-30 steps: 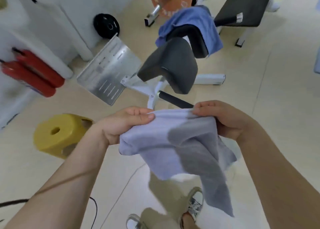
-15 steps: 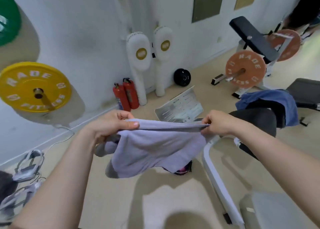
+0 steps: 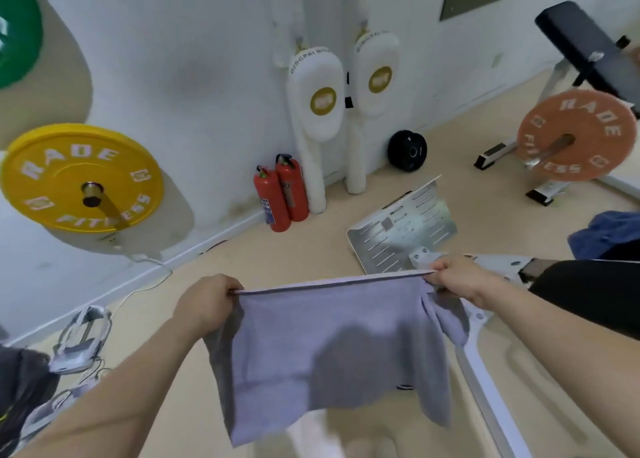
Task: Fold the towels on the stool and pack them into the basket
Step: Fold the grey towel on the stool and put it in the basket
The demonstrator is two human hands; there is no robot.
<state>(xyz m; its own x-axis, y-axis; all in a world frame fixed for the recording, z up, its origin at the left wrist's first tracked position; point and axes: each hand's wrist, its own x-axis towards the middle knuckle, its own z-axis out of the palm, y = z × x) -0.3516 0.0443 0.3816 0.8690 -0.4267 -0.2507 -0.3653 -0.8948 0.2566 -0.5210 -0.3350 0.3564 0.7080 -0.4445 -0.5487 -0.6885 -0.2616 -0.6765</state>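
Observation:
A pale lilac-grey towel hangs in the air in front of me, stretched flat along its top edge. My left hand grips the top left corner. My right hand pinches the top right corner, where the cloth bunches and a flap hangs down. A blue towel lies over a black padded seat at the right edge. No basket is in view.
A white bench frame runs along the floor under the towel's right side, with a slotted metal footplate beyond. Two red fire extinguishers and white pads stand at the wall. Weight plates: yellow, orange.
My hands have drawn apart and the towel is now spread wide and taut. My head has lifted from the floor toward the wall.

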